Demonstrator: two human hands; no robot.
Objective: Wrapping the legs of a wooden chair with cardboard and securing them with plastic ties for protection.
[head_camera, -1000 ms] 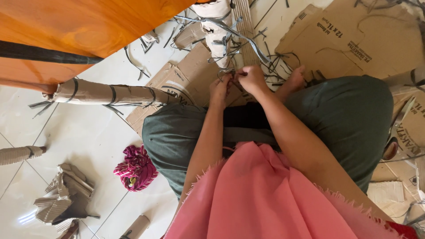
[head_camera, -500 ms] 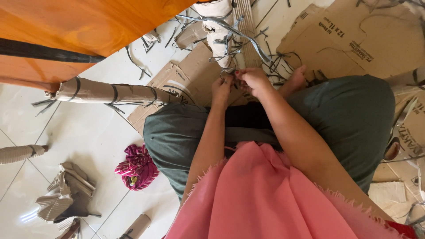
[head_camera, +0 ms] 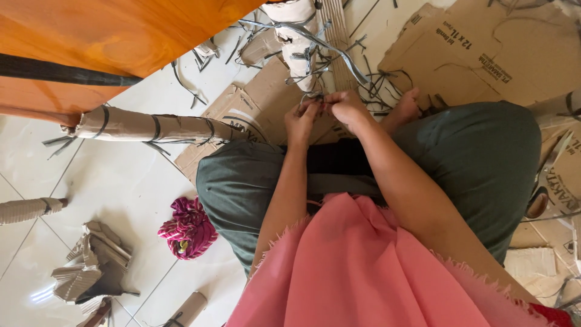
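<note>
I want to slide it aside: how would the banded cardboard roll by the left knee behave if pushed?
The cardboard roll is round, so it would probably roll. Being cardboard, it likely feels light. Its dark bands should keep it wound.

Head camera, steeply down, close.

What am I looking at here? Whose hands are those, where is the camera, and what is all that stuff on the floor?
The camera sits on a person's head and looks down, so you see their own arms, pink cloth and green trousers. They sit on a white tiled floor. The left hand and right hand are close together, pinching thin grey strips between the fingers. Just beyond lies a rolled cardboard bundle wrapped in the same strips. Flat brown cardboard sheets lie around, and a long cardboard roll tied with dark bands lies to the left. A pink cloth ball sits by the knee, and scissors lie on the right.
</note>
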